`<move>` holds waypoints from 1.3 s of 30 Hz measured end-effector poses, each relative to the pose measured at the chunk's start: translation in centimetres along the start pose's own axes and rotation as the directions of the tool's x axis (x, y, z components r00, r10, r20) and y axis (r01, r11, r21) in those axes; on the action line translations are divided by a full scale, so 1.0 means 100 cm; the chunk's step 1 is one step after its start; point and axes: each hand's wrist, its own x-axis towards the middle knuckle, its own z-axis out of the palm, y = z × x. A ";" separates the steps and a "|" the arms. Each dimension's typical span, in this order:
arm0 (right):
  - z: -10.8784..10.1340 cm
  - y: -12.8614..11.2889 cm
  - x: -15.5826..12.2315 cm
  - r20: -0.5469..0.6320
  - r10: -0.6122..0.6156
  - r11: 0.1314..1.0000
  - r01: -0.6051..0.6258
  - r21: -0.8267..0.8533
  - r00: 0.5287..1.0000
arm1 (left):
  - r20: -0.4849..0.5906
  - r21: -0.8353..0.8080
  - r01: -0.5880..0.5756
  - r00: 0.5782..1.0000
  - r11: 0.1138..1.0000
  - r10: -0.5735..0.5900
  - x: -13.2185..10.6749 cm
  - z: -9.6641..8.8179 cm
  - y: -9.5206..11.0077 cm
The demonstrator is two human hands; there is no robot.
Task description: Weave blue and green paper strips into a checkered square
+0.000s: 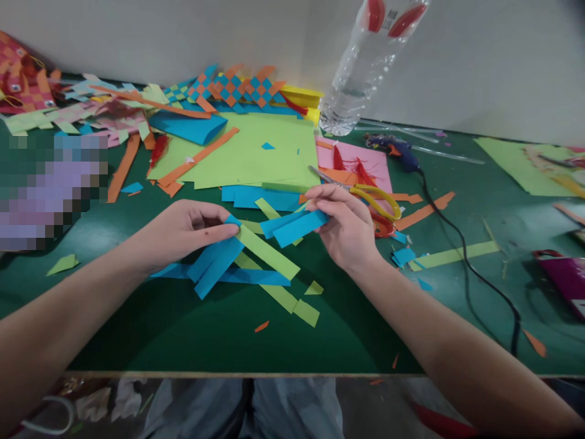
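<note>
My left hand (196, 235) pinches blue and green paper strips (269, 251) that are joined where the thumb and finger meet. The blue ends hang down to the left and the green end slants to the right. In my right hand (345, 225) a folded blue paper strip (300, 228) is held between thumb and fingers, its two ends pointing left. Under both hands, loose blue strips (260, 277) and green strips (278, 299) lie crossed on the green table (183, 341). Just behind the right hand are scissors (377, 201) with yellow and orange handles.
Green paper sheets (265, 149) lie behind the hands. A water bottle (359, 73) stands by the wall, near a blue glue gun (397, 152) whose black cord (461, 238) crosses the right side. Woven paper fish (228, 88) line the back. A purple packet (564, 274) lies far right.
</note>
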 end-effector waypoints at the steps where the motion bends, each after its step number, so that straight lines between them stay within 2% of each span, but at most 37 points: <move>1: 0.000 0.000 0.000 0.004 0.012 1.000 -0.012 0.005 1.000 | 0.006 0.003 0.000 1.000 1.000 0.000 0.000 0.000 -0.001; 6: 0.000 0.002 0.003 0.045 0.059 0.997 -0.061 0.044 0.997 | 0.023 0.015 0.010 1.000 1.000 -0.010 0.001 -0.001 -0.006; 11: -0.004 0.002 0.005 0.070 0.067 0.995 -0.072 0.065 0.995 | 0.047 0.023 -0.035 0.998 0.999 0.034 0.002 -0.001 -0.007; 17: -0.005 0.001 0.006 0.098 0.094 0.988 -0.105 0.114 0.991 | 0.066 0.029 -0.046 0.997 0.999 0.044 0.001 -0.001 -0.003; 27: -0.008 0.002 0.006 0.120 0.146 0.983 -0.158 0.095 0.982 | 0.065 0.029 -0.035 0.997 0.999 0.033 0.002 -0.001 -0.005; 34: -0.011 0.001 0.008 0.162 0.182 0.965 -0.208 0.158 0.970 | 0.028 -0.079 -0.002 1.000 0.997 0.005 0.001 0.003 0.000; 39: -0.013 -0.001 0.006 0.240 0.192 0.960 -0.233 0.155 0.951 | 0.032 -0.149 0.015 0.999 0.989 -0.011 0.002 0.005 0.002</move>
